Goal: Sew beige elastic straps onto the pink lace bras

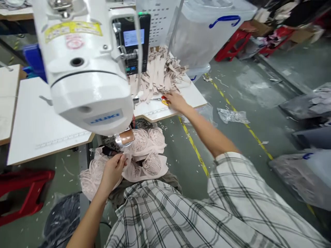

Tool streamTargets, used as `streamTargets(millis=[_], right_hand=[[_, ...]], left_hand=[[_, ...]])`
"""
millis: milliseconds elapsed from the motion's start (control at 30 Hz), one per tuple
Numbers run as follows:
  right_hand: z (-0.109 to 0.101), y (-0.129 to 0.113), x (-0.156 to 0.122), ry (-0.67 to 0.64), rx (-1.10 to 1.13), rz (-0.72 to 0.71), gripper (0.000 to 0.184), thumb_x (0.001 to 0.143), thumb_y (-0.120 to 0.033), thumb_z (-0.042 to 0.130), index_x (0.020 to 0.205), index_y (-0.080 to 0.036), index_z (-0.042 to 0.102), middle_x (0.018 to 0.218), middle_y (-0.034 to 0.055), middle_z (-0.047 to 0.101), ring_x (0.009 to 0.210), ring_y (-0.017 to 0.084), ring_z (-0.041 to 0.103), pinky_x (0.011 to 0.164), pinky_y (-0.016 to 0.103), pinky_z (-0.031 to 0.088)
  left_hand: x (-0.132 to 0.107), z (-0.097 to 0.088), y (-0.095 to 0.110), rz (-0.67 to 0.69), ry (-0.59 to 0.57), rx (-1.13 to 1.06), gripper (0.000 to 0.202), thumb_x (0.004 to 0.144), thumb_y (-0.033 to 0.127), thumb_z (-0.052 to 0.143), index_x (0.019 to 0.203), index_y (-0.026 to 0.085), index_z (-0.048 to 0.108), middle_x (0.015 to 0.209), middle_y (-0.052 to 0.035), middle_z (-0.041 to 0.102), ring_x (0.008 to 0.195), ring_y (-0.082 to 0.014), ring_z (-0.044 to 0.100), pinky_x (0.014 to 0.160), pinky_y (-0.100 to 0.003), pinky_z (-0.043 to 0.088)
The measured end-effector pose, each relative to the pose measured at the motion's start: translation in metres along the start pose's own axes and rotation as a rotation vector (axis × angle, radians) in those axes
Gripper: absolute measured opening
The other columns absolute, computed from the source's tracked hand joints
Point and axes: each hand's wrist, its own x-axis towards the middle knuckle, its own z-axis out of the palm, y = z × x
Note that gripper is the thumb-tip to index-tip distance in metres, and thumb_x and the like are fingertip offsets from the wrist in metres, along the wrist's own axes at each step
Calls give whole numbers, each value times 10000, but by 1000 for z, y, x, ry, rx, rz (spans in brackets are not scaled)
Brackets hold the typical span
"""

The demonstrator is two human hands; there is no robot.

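Over a grey-green floor (230, 134) littered with pale scraps, worked at a white, wood-edged tabletop (194, 97). Had a pale pink, lace-covered bra (152, 165) resting over the lap, just below the white, round-nosed sewing machine head (90, 91), with more pale pink lace cups (90, 174) bunched to the left. By judgement, was in a fetching step: minding the bra with one hand while reaching for material with the other. Presumably needed next to part a single piece from the heap and draw it clear without dragging others along. Held the left hand (113, 170) low beside the bra, with fingers curled and thumb and fingertips pinched together on its near edge. Stretched the right arm well out, with only a slight bend at the elbow, to bring the right hand (176, 102) to the near edge of a loose heap of pale beige fabric strips (159, 72). Pointed those blurred fingers forward into the heap; could not tell of any grip on a strip. Noted scissors with red and yellow handles (164, 101) just beside that hand, and farther back a black control panel with a lit screen (133, 37) and a clear plastic tub with a blue handle (192, 41).
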Motion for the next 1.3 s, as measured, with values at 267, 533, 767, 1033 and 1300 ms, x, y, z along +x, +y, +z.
streamTargets(millis=[267, 533, 767, 1033, 1300], right_hand=[[3, -11, -88, -40, -124, -26, 492, 938, -375, 508, 1334, -84, 527, 1116, 220, 651, 830, 244, 606, 619, 313, 359], [7, -133, -225, -89, 435, -261, 371, 833, -370, 653, 1167, -223, 584, 1103, 89, 684, 798, 199, 656, 650, 316, 533], [17, -181, -203, 1, 517, -376, 370, 878, -396, 625, 1202, -230, 565, 1161, 89, 671, 967, 235, 667, 720, 353, 567], [24, -177, -199, -133, 687, -339, 307, 883, -328, 638, 1185, -318, 586, 1122, 44, 707, 872, 231, 689, 703, 382, 566], [34, -175, -217, -73, 807, -289, 517, 729, -301, 719, 1209, -308, 530, 1163, 80, 666, 911, 252, 662, 711, 396, 559]], left_hand=[[-10, -15, 20, -213, 12, -509, 356, 921, 496, 568, 862, 180, 722, 890, -67, 726, 790, -167, 617, 726, -258, 486], [-6, -11, 24, -318, -39, -915, 285, 886, 443, 643, 802, 175, 692, 801, -29, 657, 604, -93, 475, 551, -201, 402], [-7, -10, 29, -202, -52, -729, 268, 921, 407, 562, 835, 177, 670, 821, -34, 667, 740, -133, 537, 696, -229, 441], [-8, -13, 28, -167, -5, -505, 212, 931, 276, 436, 788, 205, 575, 750, 4, 556, 687, -135, 503, 644, -239, 425], [-10, -21, 29, -160, 67, -473, 333, 963, 464, 506, 761, 201, 539, 684, 23, 499, 556, -95, 403, 527, -218, 353]])
